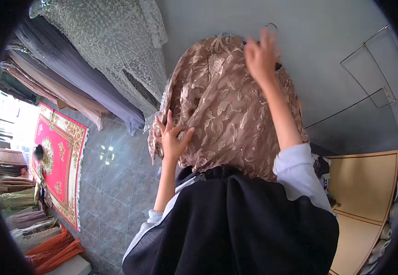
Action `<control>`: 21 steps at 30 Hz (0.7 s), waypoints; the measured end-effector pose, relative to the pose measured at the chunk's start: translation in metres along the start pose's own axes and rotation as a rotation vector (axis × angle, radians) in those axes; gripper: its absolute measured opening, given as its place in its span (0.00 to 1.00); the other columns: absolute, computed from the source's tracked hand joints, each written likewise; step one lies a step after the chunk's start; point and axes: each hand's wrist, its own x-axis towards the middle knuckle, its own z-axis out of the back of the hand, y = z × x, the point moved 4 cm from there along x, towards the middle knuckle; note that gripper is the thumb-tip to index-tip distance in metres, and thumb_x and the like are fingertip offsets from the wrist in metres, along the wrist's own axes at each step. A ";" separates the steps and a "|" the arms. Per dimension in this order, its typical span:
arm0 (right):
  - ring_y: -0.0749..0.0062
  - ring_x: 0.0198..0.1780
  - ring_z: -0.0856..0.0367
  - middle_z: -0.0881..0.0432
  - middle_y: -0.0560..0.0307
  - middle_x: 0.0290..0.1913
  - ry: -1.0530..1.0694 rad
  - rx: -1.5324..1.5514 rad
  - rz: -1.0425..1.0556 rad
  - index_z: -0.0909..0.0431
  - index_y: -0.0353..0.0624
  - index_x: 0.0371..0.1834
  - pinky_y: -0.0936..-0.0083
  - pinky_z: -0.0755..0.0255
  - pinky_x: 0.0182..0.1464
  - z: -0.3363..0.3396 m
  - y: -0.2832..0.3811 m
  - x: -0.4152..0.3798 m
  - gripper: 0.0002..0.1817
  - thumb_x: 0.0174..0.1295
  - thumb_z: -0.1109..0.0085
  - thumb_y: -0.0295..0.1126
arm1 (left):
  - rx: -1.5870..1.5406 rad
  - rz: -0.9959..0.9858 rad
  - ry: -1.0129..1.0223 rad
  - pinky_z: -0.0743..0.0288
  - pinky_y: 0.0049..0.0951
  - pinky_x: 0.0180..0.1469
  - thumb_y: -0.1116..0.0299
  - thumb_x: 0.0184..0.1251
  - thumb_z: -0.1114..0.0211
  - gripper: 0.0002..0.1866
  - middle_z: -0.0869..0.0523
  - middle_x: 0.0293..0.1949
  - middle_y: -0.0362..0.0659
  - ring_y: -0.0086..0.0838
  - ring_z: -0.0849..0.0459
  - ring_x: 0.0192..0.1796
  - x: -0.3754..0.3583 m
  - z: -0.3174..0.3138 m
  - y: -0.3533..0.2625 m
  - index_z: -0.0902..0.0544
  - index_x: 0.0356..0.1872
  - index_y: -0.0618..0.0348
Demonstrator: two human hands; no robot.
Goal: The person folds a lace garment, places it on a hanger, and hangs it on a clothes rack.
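Cloth (235, 114): best eased smooth without snagging.
Left hand (173, 143): fingers spread, pinch unclear.
Right hand (262, 59): blurred; cannot tell if gripping.

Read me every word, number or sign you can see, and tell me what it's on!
There are no words, numbers or signs to read.
The shiny brown lace fabric has only leafy patterns.
The red rug with a cream flowered border shows no letters.
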 end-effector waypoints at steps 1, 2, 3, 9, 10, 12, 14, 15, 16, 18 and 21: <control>0.53 0.73 0.50 0.44 0.52 0.71 0.079 0.087 0.149 0.19 0.53 0.42 0.31 0.59 0.64 0.005 0.025 -0.018 0.09 0.58 0.43 0.36 | -0.119 -0.022 -0.065 0.71 0.72 0.61 0.51 0.48 0.29 0.15 0.39 0.70 0.44 0.53 0.61 0.74 -0.001 -0.002 0.012 0.13 0.35 0.45; 0.56 0.73 0.51 0.47 0.58 0.73 0.159 0.173 0.300 0.19 0.54 0.43 0.35 0.61 0.66 0.011 0.054 -0.039 0.11 0.56 0.40 0.36 | -0.066 -0.049 -0.115 0.72 0.71 0.61 0.51 0.48 0.29 0.17 0.38 0.69 0.45 0.53 0.60 0.74 -0.002 -0.004 0.023 0.15 0.38 0.44; 0.58 0.75 0.58 0.45 0.61 0.73 0.258 0.263 0.377 0.16 0.59 0.42 0.40 0.62 0.67 0.008 0.077 -0.058 0.11 0.55 0.39 0.38 | -0.015 -0.074 -0.166 0.73 0.70 0.62 0.50 0.48 0.29 0.20 0.38 0.69 0.45 0.53 0.59 0.74 -0.003 -0.004 0.029 0.16 0.42 0.44; 0.59 0.75 0.61 0.51 0.56 0.74 0.591 0.319 0.533 0.19 0.55 0.48 0.33 0.59 0.63 -0.016 0.150 -0.134 0.22 0.46 0.32 0.40 | 0.159 -0.012 -0.174 0.77 0.65 0.63 0.56 0.50 0.31 0.15 0.37 0.69 0.38 0.50 0.58 0.74 0.003 -0.013 0.022 0.14 0.41 0.43; 0.58 0.75 0.59 0.50 0.53 0.73 0.621 0.285 0.546 0.20 0.54 0.49 0.32 0.59 0.62 -0.020 0.156 -0.139 0.24 0.44 0.31 0.41 | 0.130 0.054 -0.181 0.77 0.64 0.64 0.58 0.51 0.32 0.11 0.35 0.68 0.35 0.48 0.57 0.74 0.004 -0.012 0.023 0.12 0.36 0.44; 0.58 0.75 0.57 0.49 0.54 0.73 0.551 0.218 0.525 0.20 0.54 0.49 0.33 0.59 0.62 -0.024 0.163 -0.137 0.26 0.42 0.31 0.41 | 0.088 0.029 -0.348 0.75 0.62 0.64 0.59 0.51 0.32 0.09 0.33 0.67 0.34 0.47 0.56 0.74 0.006 0.003 0.020 0.12 0.34 0.45; 0.56 0.74 0.55 0.46 0.55 0.73 0.369 0.301 0.412 0.18 0.56 0.44 0.35 0.59 0.61 -0.015 0.166 -0.127 0.21 0.41 0.31 0.38 | 0.067 -0.009 -0.482 0.74 0.60 0.64 0.63 0.49 0.32 0.06 0.33 0.67 0.35 0.48 0.55 0.74 0.007 0.025 0.005 0.13 0.30 0.45; 0.55 0.74 0.53 0.44 0.56 0.72 0.322 0.378 0.354 0.16 0.57 0.41 0.37 0.60 0.61 -0.004 0.166 -0.116 0.18 0.42 0.32 0.37 | 0.069 -0.035 -0.519 0.74 0.60 0.64 0.63 0.49 0.31 0.05 0.33 0.67 0.35 0.48 0.55 0.74 0.005 0.039 -0.006 0.13 0.29 0.45; 0.55 0.73 0.52 0.41 0.57 0.71 0.276 0.455 0.298 0.15 0.58 0.37 0.38 0.61 0.62 0.011 0.167 -0.103 0.15 0.42 0.32 0.36 | 0.054 -0.075 -0.506 0.74 0.60 0.64 0.64 0.48 0.31 0.06 0.34 0.68 0.36 0.48 0.55 0.74 0.004 0.052 -0.020 0.13 0.30 0.44; 0.54 0.73 0.49 0.37 0.60 0.69 0.139 0.505 0.198 0.14 0.63 0.33 0.39 0.63 0.62 0.032 0.164 -0.086 0.12 0.42 0.34 0.34 | 0.065 -0.141 -0.466 0.75 0.62 0.64 0.62 0.47 0.29 0.08 0.35 0.68 0.38 0.48 0.57 0.74 0.000 0.067 -0.043 0.13 0.31 0.44; 0.52 0.75 0.56 0.42 0.63 0.72 0.023 0.519 0.092 0.14 0.69 0.36 0.36 0.66 0.64 0.053 0.133 -0.076 0.15 0.43 0.33 0.34 | 0.110 -0.153 -0.341 0.75 0.65 0.63 0.45 0.37 0.25 0.31 0.44 0.72 0.45 0.50 0.62 0.74 -0.002 0.077 -0.062 0.18 0.47 0.44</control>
